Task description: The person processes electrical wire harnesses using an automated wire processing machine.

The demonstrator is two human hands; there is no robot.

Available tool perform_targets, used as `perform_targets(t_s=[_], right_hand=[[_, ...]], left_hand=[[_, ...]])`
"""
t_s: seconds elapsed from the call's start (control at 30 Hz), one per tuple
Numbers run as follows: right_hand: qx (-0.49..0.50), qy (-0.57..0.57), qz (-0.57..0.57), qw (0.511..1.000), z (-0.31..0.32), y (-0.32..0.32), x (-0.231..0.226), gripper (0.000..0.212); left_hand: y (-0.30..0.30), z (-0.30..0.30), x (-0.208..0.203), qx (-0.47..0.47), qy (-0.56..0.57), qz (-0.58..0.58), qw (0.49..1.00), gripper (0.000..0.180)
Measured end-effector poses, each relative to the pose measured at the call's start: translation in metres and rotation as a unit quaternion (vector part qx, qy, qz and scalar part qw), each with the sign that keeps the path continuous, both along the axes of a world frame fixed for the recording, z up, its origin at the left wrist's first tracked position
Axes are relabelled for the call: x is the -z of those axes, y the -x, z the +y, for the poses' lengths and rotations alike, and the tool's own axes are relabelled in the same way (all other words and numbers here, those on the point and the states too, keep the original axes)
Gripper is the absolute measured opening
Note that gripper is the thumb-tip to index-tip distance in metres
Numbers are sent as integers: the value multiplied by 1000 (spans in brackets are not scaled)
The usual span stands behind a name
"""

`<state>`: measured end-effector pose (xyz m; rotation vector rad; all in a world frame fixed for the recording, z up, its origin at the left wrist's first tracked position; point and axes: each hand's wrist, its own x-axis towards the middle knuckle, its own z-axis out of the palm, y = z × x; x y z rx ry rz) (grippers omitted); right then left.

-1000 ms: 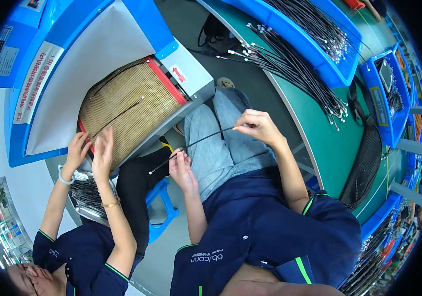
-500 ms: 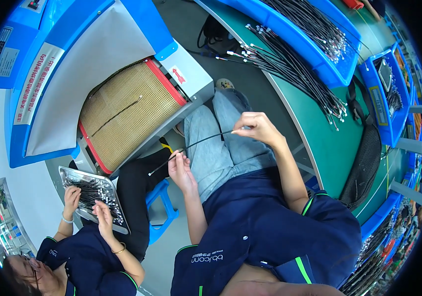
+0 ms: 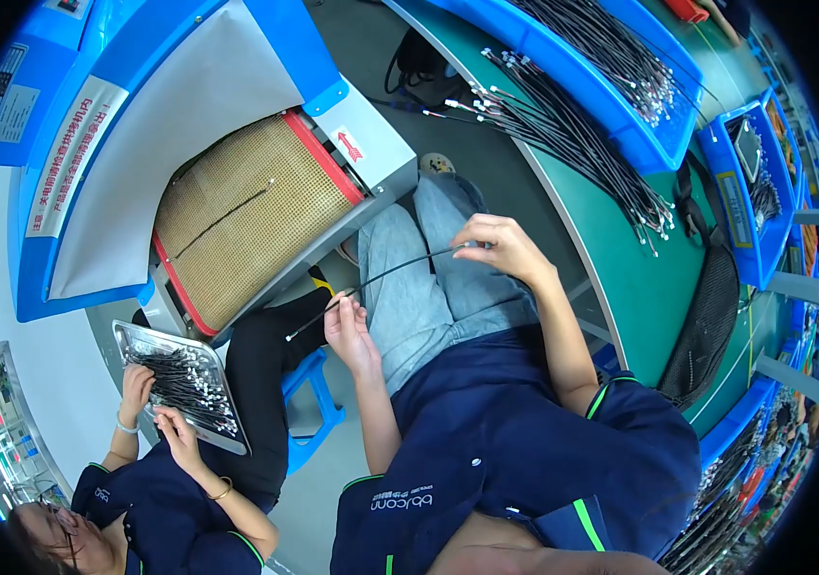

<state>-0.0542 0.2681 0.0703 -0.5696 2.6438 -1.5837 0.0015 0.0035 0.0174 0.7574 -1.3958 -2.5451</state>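
Observation:
A thin black cable (image 3: 395, 271) is stretched over my lap between my two hands. My left hand (image 3: 350, 331) is closed on it near its lower-left end, where a small pale connector sticks out past the fingers. My right hand (image 3: 503, 247) pinches the other end, and the fingertips hide that connector. Beyond my left hand, a second cable (image 3: 222, 220) lies on the tan mesh belt (image 3: 285, 158) of a blue and white machine.
A co-worker at the left has both hands over a metal tray (image 3: 237, 443) of cables. At the right, a green table (image 3: 563, 187) bears a bundle of black cables (image 3: 572, 144), a blue bin (image 3: 663, 153) and a black mesh pouch (image 3: 706, 326). A blue stool (image 3: 318, 422) stands between us.
The co-worker's nearer hand has drawn back toward the tray's near edge. The cable on the belt has shifted slightly left. My hands hold nearly the same pose on the cable.

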Motion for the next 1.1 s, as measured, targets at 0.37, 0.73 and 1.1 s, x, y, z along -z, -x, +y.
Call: perform_targets(t_s=[0.37,0.73,1.1], right_hand=[[-20,-129,149,980,-57,22,-20,25],[-33,-115,167,979,-125,47,-17,12],[-16,-86,109,990,-215,120,5,11]], left_hand=[[8,-20,-9,-12,0,-3,1000,17],[21,-69,-30,2,-14,-16,1000,24],[8,-86,-3,174,-38,-83,980,28]])
